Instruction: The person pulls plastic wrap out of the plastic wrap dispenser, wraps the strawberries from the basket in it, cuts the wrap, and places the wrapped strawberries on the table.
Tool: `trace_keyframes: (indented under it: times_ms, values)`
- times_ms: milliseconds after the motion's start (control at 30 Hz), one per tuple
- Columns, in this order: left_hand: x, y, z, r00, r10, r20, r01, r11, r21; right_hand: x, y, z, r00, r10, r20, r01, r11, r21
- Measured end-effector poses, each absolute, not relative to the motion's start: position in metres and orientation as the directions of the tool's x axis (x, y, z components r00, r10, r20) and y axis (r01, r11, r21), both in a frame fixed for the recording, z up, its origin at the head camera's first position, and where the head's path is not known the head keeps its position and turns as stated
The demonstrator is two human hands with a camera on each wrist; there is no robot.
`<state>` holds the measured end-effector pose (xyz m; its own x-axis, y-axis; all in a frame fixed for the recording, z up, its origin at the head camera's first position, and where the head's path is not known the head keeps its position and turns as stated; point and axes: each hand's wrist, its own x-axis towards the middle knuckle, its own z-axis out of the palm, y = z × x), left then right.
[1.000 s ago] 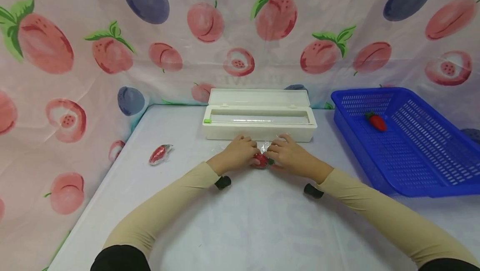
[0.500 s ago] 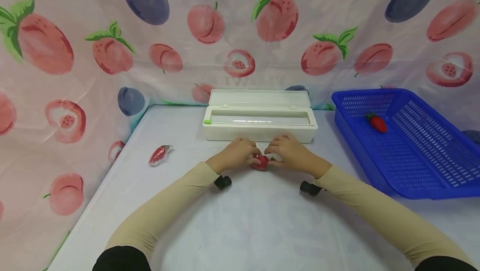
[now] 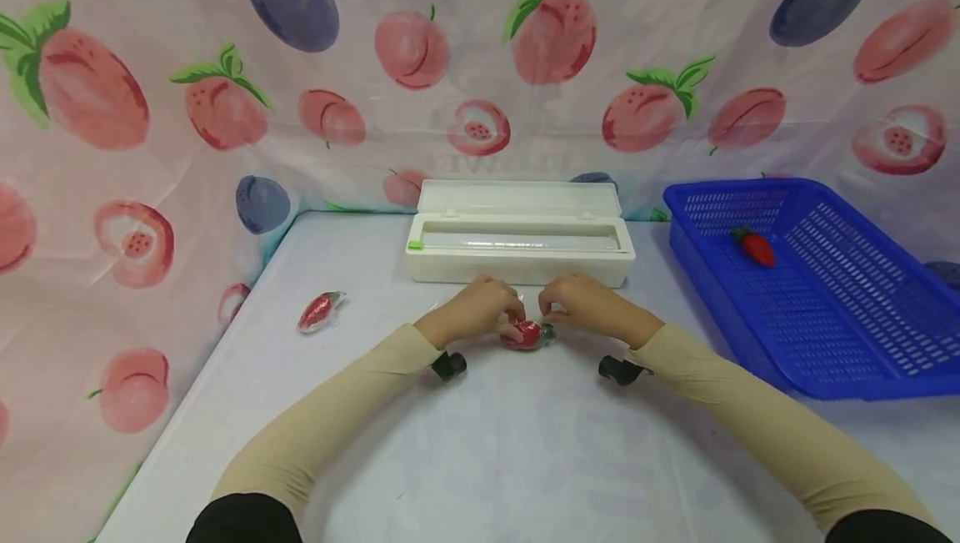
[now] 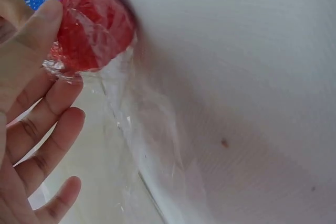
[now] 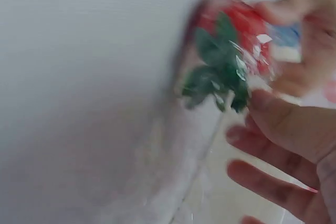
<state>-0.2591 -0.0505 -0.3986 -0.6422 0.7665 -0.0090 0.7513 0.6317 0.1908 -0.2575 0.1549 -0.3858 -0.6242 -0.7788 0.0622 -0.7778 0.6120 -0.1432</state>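
Note:
A red strawberry (image 3: 528,334) with green leaves sits in clear plastic wrap, in front of the white dispenser box. My left hand (image 3: 476,309) pinches its red end between thumb and fingers; the left wrist view shows the wrapped strawberry (image 4: 97,30) at my thumb, the other fingers spread. My right hand (image 3: 588,309) is at the leafy end. In the right wrist view its thumb and forefinger come together on the film right beside the leaves (image 5: 218,69). Loose plastic wrap (image 4: 152,124) trails from the strawberry over the table.
Behind the hands stands the white wrap dispenser (image 3: 521,268), lid raised, a film roll inside. Another wrapped strawberry (image 3: 320,310) lies at left on the white table (image 3: 525,460). At right, a blue basket (image 3: 720,334) contains an unwrapped strawberry (image 3: 756,248).
The strawberry has turned and come slightly nearer, its leaves now covered by film. My right hand has drawn back a little from it, while the left stays on its red end.

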Motion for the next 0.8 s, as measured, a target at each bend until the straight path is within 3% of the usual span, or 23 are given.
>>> trace_keyframes:
  times_ms: [133, 233, 333, 467, 533, 633, 733, 800]
  values:
    - [-0.257, -0.05, -0.399, -0.625, 0.781, -0.003, 0.775, 0.62, 0.124, -0.252, 0.155, -0.393, -0.543, -0.825, 0.155, -0.792, 0.565, 0.231]
    - [-0.258, -0.05, -0.399, -0.627, 0.779, -0.006, 0.776, 0.625, 0.089, -0.249, 0.158, -0.396, -0.476, -0.851, 0.22, -0.749, 0.524, 0.406]
    - [-0.259, -0.051, -0.401, -0.633, 0.774, -0.023, 0.771, 0.633, 0.075, -0.246, 0.159, -0.394, -0.344, -0.892, 0.294, -0.772, 0.447, 0.452]
    - [-0.263, -0.053, -0.403, -0.645, 0.763, -0.036, 0.76, 0.646, 0.079, -0.245, 0.157, -0.392, -0.172, -0.923, 0.343, -0.859, 0.311, 0.407]
    - [-0.264, -0.055, -0.403, -0.651, 0.759, -0.033, 0.755, 0.651, 0.076, -0.245, 0.156, -0.392, -0.162, -0.937, 0.309, -0.887, 0.276, 0.371]
    - [-0.264, -0.059, -0.404, -0.663, 0.749, -0.004, 0.749, 0.663, 0.017, -0.244, 0.156, -0.393, -0.226, -0.949, 0.218, -0.902, 0.289, 0.32]
    - [-0.261, -0.066, -0.401, -0.662, 0.741, 0.112, 0.722, 0.671, -0.17, -0.244, 0.156, -0.396, -0.297, -0.942, 0.155, -0.901, 0.33, 0.28]
    - [-0.257, -0.069, -0.398, -0.614, 0.751, 0.243, 0.689, 0.66, -0.299, -0.245, 0.157, -0.398, -0.334, -0.933, 0.136, -0.897, 0.358, 0.258]
